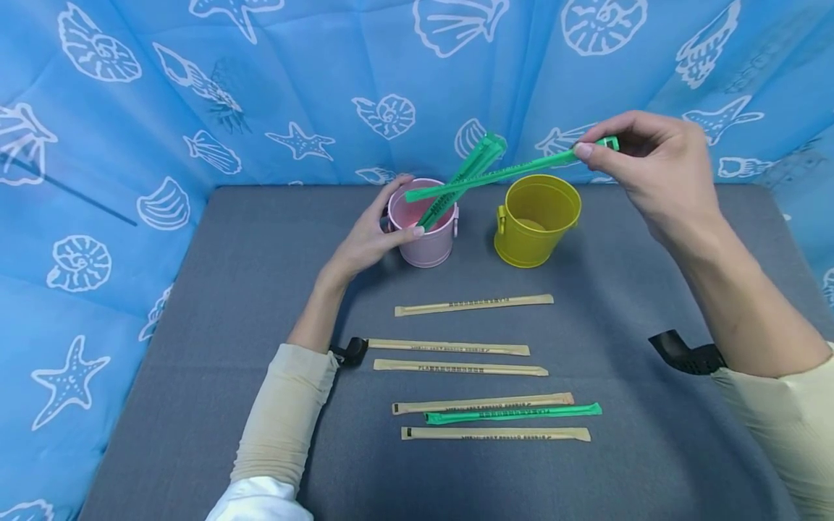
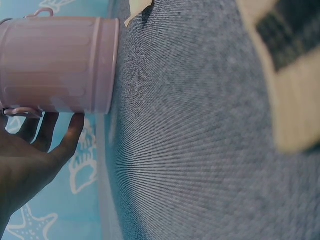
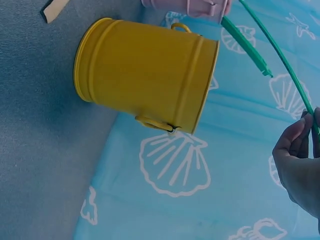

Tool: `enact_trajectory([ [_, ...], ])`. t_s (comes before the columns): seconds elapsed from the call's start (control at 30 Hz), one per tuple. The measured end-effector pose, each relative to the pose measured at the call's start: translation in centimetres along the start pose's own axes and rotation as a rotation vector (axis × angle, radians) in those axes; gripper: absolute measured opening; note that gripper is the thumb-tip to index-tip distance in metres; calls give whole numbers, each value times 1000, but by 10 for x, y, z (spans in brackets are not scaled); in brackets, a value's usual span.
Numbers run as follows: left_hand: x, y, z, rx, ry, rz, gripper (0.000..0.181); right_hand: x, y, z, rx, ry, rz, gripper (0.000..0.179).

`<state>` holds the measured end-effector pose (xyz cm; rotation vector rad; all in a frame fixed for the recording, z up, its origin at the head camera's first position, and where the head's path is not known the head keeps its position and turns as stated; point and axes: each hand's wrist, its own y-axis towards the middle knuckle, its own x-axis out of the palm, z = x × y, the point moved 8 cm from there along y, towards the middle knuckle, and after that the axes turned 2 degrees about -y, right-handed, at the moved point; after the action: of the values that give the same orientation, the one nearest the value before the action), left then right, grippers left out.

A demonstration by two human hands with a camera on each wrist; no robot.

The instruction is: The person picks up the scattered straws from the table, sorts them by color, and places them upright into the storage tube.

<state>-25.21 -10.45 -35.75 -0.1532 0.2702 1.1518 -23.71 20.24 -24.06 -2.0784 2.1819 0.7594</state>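
Observation:
My left hand grips the side of a small pink bucket, its thumb over the near rim. In the left wrist view the fingertips touch the wall of the bucket. A bunch of green paper-wrapped straws leans in that bucket, tilted to the right. Up at the right, my right hand pinches one end of another green wrapped straw. Its far end reaches left over the pink bucket, crossing in front of the bunch. The right wrist view shows this straw raised above the buckets.
A yellow bucket stands to the right of the pink one. Several beige wrapped straws lie across the grey cloth in front, with one green wrapped straw among them. A blue shell-print curtain hangs behind.

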Motion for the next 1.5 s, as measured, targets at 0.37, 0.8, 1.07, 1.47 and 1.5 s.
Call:
enact_trajectory([
  [0.37, -1, 0, 1, 9, 17, 3, 79, 20, 21, 8, -4, 37, -44, 20],
  [0.8, 1, 1, 0, 6, -2, 5, 79, 52, 27, 13, 34, 33, -119, 22],
  [1.07, 0, 2, -2, 7, 4, 9, 79, 72, 29, 15, 44, 20, -128, 25],
  [1.47, -2, 14, -33, 29, -20, 18, 82, 84, 28, 26, 120, 37, -91, 38],
  [1.5, -3, 14, -34, 34, -21, 20, 82, 85, 28, 27, 120, 30, -90, 40],
])
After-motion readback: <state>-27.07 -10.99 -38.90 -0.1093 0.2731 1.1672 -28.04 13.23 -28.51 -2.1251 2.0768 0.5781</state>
